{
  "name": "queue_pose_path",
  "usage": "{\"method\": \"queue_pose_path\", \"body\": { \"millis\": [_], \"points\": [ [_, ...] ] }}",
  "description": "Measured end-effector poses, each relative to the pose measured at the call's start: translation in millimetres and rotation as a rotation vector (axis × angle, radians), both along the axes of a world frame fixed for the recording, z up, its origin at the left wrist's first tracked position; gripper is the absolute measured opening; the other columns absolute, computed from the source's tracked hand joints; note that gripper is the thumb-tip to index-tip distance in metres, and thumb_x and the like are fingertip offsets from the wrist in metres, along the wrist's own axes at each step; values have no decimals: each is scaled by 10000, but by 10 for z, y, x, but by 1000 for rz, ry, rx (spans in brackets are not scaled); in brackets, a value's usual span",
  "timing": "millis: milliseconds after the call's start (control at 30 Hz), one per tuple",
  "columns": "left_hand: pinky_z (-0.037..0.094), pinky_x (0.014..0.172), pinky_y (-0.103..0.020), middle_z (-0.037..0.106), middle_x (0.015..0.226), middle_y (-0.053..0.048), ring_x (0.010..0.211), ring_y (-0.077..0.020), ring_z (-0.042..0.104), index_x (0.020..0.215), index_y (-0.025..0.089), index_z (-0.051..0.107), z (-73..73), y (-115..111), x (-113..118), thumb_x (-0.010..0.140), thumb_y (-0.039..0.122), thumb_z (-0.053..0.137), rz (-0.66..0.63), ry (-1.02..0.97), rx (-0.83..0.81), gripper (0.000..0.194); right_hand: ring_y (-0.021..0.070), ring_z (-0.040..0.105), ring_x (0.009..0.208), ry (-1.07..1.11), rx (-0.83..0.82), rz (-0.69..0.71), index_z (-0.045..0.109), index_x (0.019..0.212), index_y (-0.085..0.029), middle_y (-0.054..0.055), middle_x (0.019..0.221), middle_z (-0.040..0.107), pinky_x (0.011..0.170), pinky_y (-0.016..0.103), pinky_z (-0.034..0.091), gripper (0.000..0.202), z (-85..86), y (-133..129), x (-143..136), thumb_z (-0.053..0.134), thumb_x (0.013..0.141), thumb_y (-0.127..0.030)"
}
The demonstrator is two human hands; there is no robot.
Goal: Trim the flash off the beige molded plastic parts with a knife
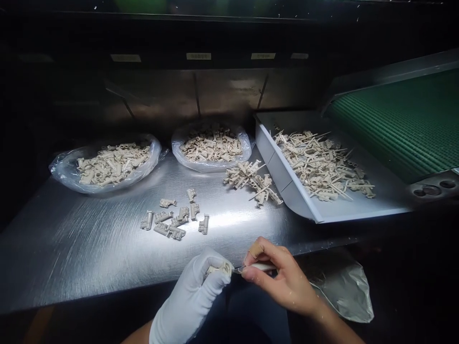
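In a white glove, my left hand (195, 291) is closed around a small beige molded plastic part (223, 269), with one round end facing right. My bare right hand (283, 277), a tan bandage on one finger, grips a white-handled craft knife (261, 266). The blade reaches the part's round end; whether it touches cannot be made out. Just beyond my hands, several loose beige parts (175, 220) lie scattered on the metal table (100, 253).
Two plastic-lined bowls, the left bowl (68, 179) and the middle bowl (204, 166), hold beige parts. A heap of parts with sprues (251, 179) lies beside a white tray (294, 191) of similar pieces. A green conveyor belt (405, 119) runs at right; a plastic bag (349, 284) hangs below the edge.
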State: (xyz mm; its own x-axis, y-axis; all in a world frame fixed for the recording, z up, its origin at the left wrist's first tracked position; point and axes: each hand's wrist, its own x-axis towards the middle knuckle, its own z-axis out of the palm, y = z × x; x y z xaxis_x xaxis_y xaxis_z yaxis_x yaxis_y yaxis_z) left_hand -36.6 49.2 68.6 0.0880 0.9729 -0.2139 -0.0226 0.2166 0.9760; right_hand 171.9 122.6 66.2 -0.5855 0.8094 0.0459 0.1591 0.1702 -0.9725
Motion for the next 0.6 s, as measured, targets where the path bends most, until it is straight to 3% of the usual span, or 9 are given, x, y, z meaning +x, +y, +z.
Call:
{"method": "queue_pose_path", "body": {
  "millis": [300,600],
  "points": [
    [476,741,-264,550,805,26,754,-163,521,834,218,596,-33,0,34,1038,514,538,-3,41,12,365,114,625,607,-55,219,-77,638,833,-208,-11,727,678,553,193,490,208,94,-10,15,711,967,-349],
    [497,902,-348,665,948,-31,924,-228,637,976,233,668,-96,-74,156,1071,435,488,99,257,112,287,140,672,650,-37,408,-215,643,882,-206,3,738,684,599,213,548,166,-16,-112,-52,694,996,-317]
  ]
}}
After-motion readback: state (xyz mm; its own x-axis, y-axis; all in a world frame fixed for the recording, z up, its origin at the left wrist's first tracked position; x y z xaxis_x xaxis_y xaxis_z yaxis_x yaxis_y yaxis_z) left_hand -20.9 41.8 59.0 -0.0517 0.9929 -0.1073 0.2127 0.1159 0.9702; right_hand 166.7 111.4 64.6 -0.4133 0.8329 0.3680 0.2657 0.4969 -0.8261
